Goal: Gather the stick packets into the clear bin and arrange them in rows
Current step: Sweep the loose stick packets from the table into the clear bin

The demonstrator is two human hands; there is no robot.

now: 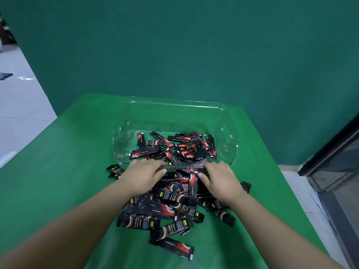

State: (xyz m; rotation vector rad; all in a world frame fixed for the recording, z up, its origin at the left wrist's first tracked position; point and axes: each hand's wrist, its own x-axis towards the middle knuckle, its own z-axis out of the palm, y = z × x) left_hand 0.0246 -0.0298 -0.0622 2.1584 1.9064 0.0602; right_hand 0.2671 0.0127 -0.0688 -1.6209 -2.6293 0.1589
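Note:
A clear plastic bin (223, 133) stands at the far side of the green table, with several black-and-red stick packets (174, 146) lying jumbled on its floor. A bigger loose heap of the same packets (167, 206) lies on the table just in front of the bin. My left hand (143, 175) and my right hand (219, 177) sit at the far end of that heap, against the bin's near wall. Between them they hold a bunch of packets (184, 168) at the near rim, fingers curled round its two ends.
The green table (64, 181) drops off at the left to a pale tiled floor (19, 105). A green wall rises behind the bin. A dark glass-fronted cabinet (338, 162) stands at the right edge. A few stray packets (114, 170) lie left of my left hand.

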